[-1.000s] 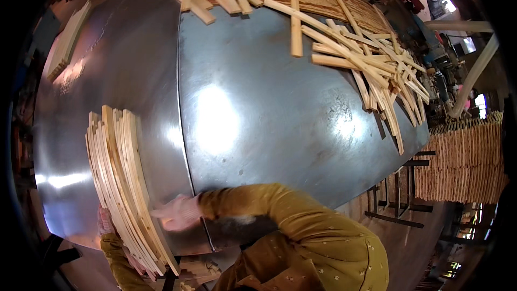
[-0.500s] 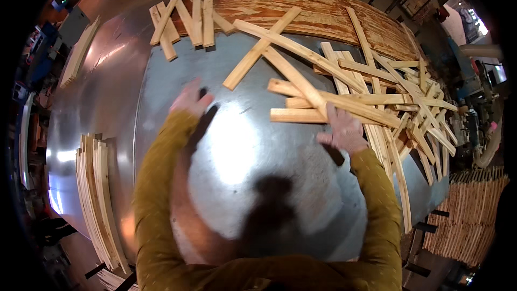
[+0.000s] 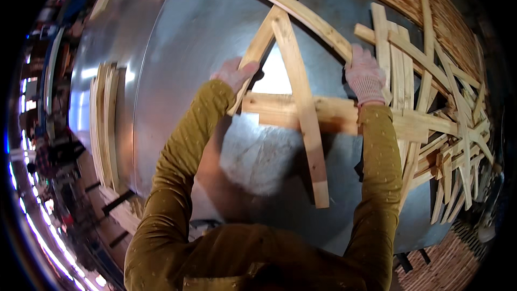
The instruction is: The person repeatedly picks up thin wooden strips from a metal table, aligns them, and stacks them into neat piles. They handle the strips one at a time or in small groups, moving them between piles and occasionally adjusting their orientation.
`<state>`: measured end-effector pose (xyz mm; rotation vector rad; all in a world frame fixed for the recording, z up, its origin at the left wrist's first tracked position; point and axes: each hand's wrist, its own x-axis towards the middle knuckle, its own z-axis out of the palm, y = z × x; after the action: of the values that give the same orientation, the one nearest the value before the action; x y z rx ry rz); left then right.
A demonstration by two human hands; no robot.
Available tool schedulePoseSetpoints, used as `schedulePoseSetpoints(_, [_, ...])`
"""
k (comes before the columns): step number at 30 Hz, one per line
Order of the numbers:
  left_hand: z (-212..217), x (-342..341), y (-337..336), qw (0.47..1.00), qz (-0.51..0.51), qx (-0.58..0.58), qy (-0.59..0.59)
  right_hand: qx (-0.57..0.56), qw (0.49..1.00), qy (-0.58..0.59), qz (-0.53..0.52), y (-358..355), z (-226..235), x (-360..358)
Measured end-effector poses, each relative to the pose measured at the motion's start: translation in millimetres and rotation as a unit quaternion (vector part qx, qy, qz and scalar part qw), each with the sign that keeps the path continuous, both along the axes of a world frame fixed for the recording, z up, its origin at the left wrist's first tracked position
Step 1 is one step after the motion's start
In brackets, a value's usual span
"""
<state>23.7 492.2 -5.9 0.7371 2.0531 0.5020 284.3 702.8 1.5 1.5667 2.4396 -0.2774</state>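
Shiny sheet-metal worktop (image 3: 177, 54) carries loose wooden slats toward its far and right edges. Near the middle, the gloved left hand (image 3: 232, 74) curls its fingers over a slanting slat (image 3: 265, 37); the gloved right hand (image 3: 365, 79) grips a long curved slat (image 3: 301, 15), fingers closed over it. A neat slat stack (image 3: 105, 124) lies along the left edge.

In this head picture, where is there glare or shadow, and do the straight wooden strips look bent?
Head view: bright glare on the metal table between the left hand and right hand; a dark shadow of the person falls below the wide strip; fisheye bends the long strip and the stacked strips near the rim; corners are black.
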Motion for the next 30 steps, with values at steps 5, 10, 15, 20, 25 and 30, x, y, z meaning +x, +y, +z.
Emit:
schedulePoseSetpoints(5, [-13.2, 35.6, -181.2, 0.842, 0.319, 0.201, -0.386, 0.083, 0.993, 0.084, 0.013, -72.7, -19.2, 45.4])
schedulePoseSetpoints(10, [24.8, 22.1, -255.0, 0.781, 0.383, 0.266, -0.414, 0.122, 0.957, 0.257, -0.062, -121.0, 90.0, 12.1])
schedulePoseSetpoints(15, [26.1, 43.9, -269.7, 0.679, 0.332, 0.329, -0.566, -0.105, 0.927, 0.351, 0.085, -342.5, 132.3, -60.9])
schedulePoseSetpoints(20, [-6.1, 57.6, -315.8, 0.737, 0.334, 0.268, -0.522, 0.082, 0.935, 0.314, 0.144, -450.1, 81.5, -21.3])
schedulePoseSetpoints(25, [32.3, 40.3, -336.2, 0.73, 0.328, 0.208, -0.562, -0.04, 0.998, 0.026, -0.032, -416.1, 23.0, 163.1])
schedulePoseSetpoints(30, [11.1, 44.7, -362.9, 0.851, 0.313, 0.192, -0.377, -0.195, 0.957, 0.173, -0.127, -414.7, 78.8, 19.2])
